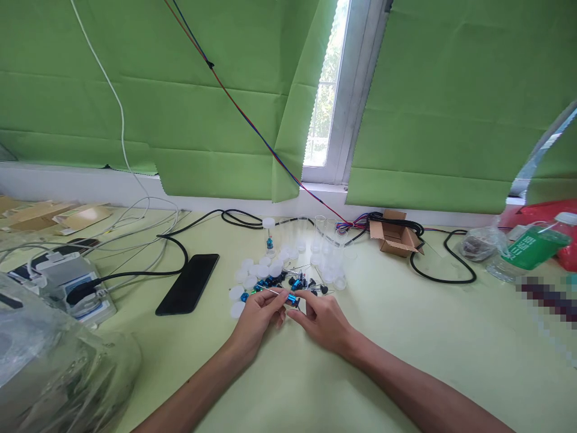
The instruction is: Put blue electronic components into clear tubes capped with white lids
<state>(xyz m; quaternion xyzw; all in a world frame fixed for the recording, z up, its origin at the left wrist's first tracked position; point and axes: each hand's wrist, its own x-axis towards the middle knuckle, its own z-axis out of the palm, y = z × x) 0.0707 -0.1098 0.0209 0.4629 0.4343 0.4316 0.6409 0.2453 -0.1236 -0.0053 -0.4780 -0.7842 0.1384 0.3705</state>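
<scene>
Between the thumb and fingers of my left hand (259, 313) is a small blue metallic piece (292, 297) with a black end and a thin metal rod pointing left. My right hand (325, 316) has its thumb and forefinger closed around the black end. Just beyond my hands lies a pile of similar blue and black pieces with thin rods (311, 281). White round caps (250, 281) are gathered to the left of the pile. Clear plastic tubes (331, 261) stand and lie behind it to the right. One capped tube (269, 234) stands upright with a blue piece inside.
A black phone (188, 284) lies to the left, near a power strip (88, 291) with tangled cables. A clear plastic bag (58, 361) fills the left front. An open cardboard box (393, 234), black cable (444, 280) and green-labelled bottle (529, 249) are at right.
</scene>
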